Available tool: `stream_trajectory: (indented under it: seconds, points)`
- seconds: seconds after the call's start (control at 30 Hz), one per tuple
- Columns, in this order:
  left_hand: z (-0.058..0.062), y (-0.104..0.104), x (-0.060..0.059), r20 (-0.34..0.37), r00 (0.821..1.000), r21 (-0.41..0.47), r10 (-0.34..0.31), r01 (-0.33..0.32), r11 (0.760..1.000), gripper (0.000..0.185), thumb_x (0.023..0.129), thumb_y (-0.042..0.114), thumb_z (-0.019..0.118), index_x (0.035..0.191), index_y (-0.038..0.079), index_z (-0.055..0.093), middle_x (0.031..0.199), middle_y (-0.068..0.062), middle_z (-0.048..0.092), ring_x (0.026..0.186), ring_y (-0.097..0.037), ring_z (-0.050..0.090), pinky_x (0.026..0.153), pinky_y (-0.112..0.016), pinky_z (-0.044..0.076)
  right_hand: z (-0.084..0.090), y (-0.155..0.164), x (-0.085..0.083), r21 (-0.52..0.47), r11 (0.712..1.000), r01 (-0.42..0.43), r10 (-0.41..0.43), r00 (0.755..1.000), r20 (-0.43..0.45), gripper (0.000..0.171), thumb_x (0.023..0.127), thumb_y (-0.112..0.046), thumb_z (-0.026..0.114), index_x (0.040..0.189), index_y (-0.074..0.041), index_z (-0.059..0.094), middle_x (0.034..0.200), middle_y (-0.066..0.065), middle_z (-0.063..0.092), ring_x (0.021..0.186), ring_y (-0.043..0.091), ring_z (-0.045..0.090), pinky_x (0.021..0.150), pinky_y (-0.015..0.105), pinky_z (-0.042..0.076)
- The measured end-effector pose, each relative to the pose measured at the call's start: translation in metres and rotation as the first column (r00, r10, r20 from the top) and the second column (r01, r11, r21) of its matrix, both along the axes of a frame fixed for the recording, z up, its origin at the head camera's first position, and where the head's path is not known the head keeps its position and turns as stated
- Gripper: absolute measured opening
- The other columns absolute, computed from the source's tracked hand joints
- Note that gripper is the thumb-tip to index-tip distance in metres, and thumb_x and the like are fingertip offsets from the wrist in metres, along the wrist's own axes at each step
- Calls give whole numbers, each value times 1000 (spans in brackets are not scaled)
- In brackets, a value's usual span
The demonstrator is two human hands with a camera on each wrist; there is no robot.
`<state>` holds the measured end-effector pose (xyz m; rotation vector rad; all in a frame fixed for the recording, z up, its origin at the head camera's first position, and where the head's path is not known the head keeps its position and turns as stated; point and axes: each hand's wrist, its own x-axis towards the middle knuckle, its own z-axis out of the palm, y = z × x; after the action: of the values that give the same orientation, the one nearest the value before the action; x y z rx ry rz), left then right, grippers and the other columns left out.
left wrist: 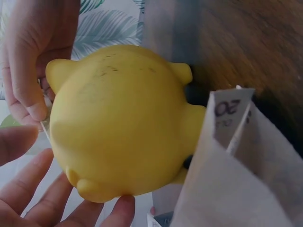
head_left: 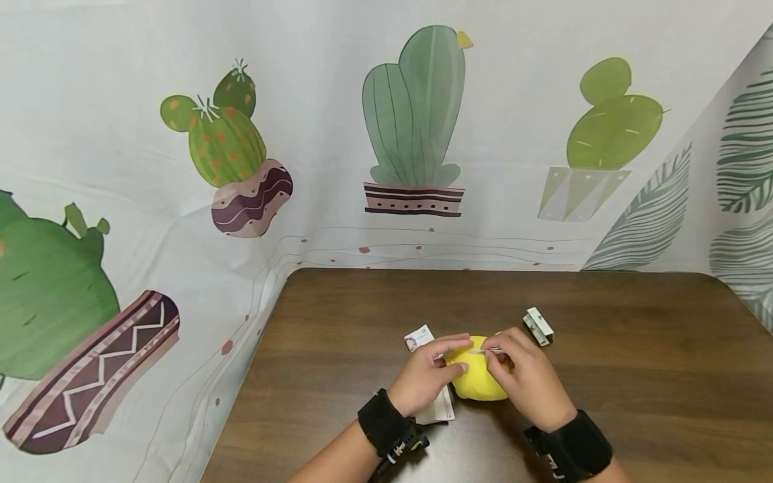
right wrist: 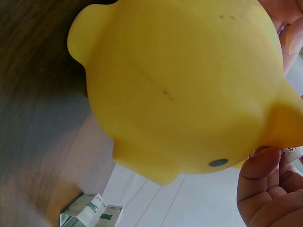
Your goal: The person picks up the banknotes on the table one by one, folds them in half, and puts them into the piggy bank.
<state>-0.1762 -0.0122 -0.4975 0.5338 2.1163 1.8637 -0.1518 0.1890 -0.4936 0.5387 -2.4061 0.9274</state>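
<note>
Yellow pig bank (head_left: 478, 382) sits on the table (head_left: 634, 349), near its front edge, roughly mid-width. L hand (head_left: 425, 376) cups the bank's left side, fingers curled onto it, thumb up near the top. R hand (head_left: 527, 376) is on the bank's right side, thumb & forefinger pinching a thin folded note (head_left: 486, 350) edge-on at the bank's top; in the L wrist view that strip (left wrist: 45, 128) lies against the bank's shell. More paper notes (head_left: 436, 406) lie just left of the bank, partly under the L hand, one (head_left: 418, 338) just behind-left. A small folded bundle (head_left: 538, 326) lies behind-right of the bank, apart from it.
</note>
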Motion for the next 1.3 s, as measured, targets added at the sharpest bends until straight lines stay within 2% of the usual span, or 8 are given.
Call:
stream_trajectory:
  seconds: [0.1,0.27,0.67,1.17,1.3]
  points:
    - [-2,0,0,-9,1000,-24,7,-7,1000,39,94,8,69,132,13,67,150,-3,54,136,-20,53,100,-25,53,0,-1,0,4,1000,-1,1,1000,5,17,87,1,73,95,-13,69,96,-7,60,83,2,60,73,15,55]
    - [-2,0,1,-12,1000,-65,14,-15,998,44,92,9,71,135,15,65,154,-3,50,132,-18,56,94,-18,53,0,-2,0,11,1000,3,-3,1000,10,17,87,1,73,94,-13,69,95,-7,60,84,3,61,73,20,57]
    - [-4,1,-1,-19,1000,-116,11,-13,993,47,91,13,74,137,20,64,155,-5,48,130,-18,56,96,-21,53,0,-4,2,27,999,21,-21,999,28,15,88,1,71,94,-13,68,95,-6,58,84,8,65,73,25,60]
    - [-5,-1,-2,-33,999,-115,13,-17,993,45,91,14,75,134,19,66,151,0,52,136,-20,52,100,-26,53,-1,-6,3,71,997,12,-11,1000,-12,13,88,1,71,95,-10,68,96,-3,58,87,11,65,73,27,61]
    - [-5,-1,-3,-43,999,-119,11,-16,993,45,91,15,76,134,18,66,151,1,52,137,-20,50,101,-27,53,-1,-6,3,86,996,14,-9,998,-56,17,85,3,74,95,-10,69,95,-3,58,87,9,61,70,24,58]
